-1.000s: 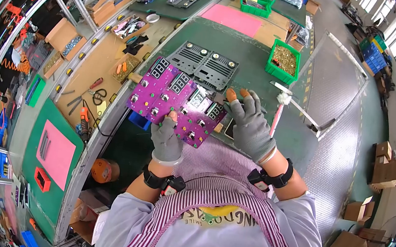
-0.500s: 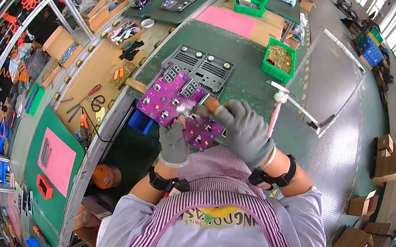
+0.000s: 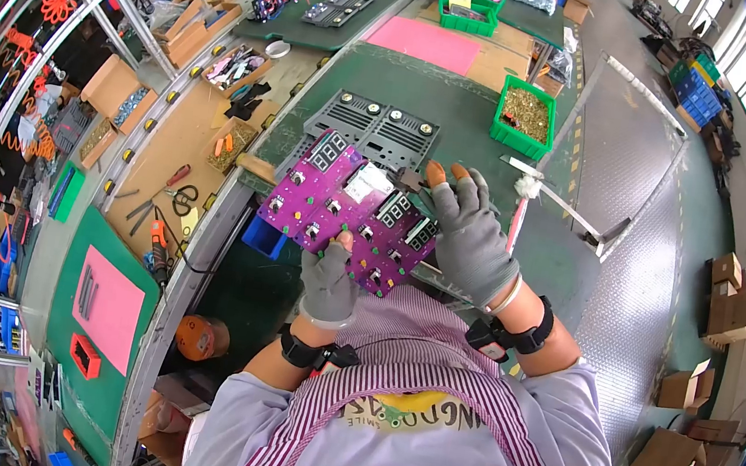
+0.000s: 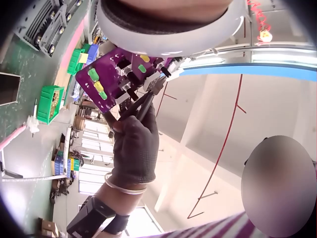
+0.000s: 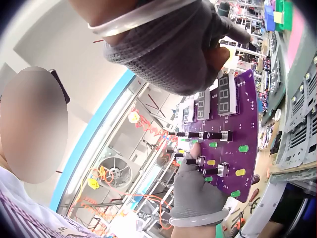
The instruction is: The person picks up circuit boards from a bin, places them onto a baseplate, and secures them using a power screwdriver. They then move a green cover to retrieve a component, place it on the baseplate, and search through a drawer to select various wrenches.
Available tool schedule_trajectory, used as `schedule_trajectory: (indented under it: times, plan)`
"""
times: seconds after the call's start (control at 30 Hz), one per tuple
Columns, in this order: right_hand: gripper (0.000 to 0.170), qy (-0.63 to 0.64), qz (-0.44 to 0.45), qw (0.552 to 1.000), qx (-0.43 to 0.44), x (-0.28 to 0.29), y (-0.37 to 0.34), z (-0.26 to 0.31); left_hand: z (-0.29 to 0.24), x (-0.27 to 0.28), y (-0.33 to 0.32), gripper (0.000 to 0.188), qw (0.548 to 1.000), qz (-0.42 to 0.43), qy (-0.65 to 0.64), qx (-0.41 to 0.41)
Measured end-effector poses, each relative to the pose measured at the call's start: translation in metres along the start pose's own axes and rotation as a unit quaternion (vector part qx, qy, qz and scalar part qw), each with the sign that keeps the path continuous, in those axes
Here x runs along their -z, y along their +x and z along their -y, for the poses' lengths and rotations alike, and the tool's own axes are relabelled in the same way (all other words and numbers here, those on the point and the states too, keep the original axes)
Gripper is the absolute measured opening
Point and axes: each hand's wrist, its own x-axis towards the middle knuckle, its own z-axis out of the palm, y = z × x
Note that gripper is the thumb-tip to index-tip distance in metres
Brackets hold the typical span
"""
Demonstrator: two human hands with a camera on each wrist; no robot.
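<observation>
A purple circuit board (image 3: 300, 212) with digit displays, knobs and coloured buttons is held tilted over the table's front edge. My gloved left hand (image 3: 329, 284) grips its near edge, bare thumb on the component side. Beside the board's right end is my gloved right hand (image 3: 476, 251), with bare fingertips. In the left wrist view it holds a dark tool (image 4: 157, 86) with two legs joining at a grey head, like small cutters. One display looks bright white in the head view. Behind the board lie dark slotted panels (image 3: 397, 133), partly covered by it.
A green bin (image 3: 526, 117) of small brassy parts stands at the back right of the green-topped table. A pink sheet (image 3: 426, 42) lies farther back. To the left are scissors (image 3: 183, 199), an orange-handled tool (image 3: 158, 238) and boxes of parts. A blue bin (image 3: 263, 236) sits under the board.
My right hand reached in over the board half a second ago and has drawn back to its right end. The board, still in my left hand, has shifted slightly right and nearer.
</observation>
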Motion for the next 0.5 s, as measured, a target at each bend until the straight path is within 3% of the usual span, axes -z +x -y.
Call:
schedule_trajectory:
  times: [0.03,0.13,0.23,0.3,0.37,0.4,0.47,0.5]
  plan:
    - [0.049,0.004,0.008,1.000,-0.002,-0.001,-0.001,-0.001,-0.002,-0.001,0.000,0.026,0.986,-0.016,-0.129,0.101]
    - [0.051,0.029,-0.008,0.999,0.012,-0.001,0.001,0.000,-0.007,-0.007,0.003,0.027,0.977,-0.053,-0.180,0.104]
    - [0.054,0.044,0.015,0.999,0.015,-0.001,0.001,0.000,-0.008,-0.007,0.002,0.028,0.977,-0.023,-0.193,0.091]
    - [0.056,0.080,-0.005,0.996,0.026,0.005,-0.001,0.000,0.005,-0.004,0.002,0.029,0.994,0.004,-0.098,0.050]
    - [0.057,0.084,-0.006,0.996,0.043,0.011,0.002,0.005,0.006,-0.003,0.000,0.030,0.988,-0.035,-0.140,0.046]
    - [0.056,0.064,0.004,0.997,0.045,0.015,0.001,0.007,0.006,-0.010,-0.001,0.028,0.966,-0.077,-0.238,0.060]
    - [0.056,0.051,0.013,0.998,0.039,0.014,0.002,0.013,-0.006,-0.017,0.004,0.020,0.960,-0.113,-0.252,0.043]
    - [0.053,0.029,-0.002,0.997,0.075,0.010,-0.002,0.012,0.010,-0.015,0.002,0.018,0.974,-0.119,-0.190,0.024]
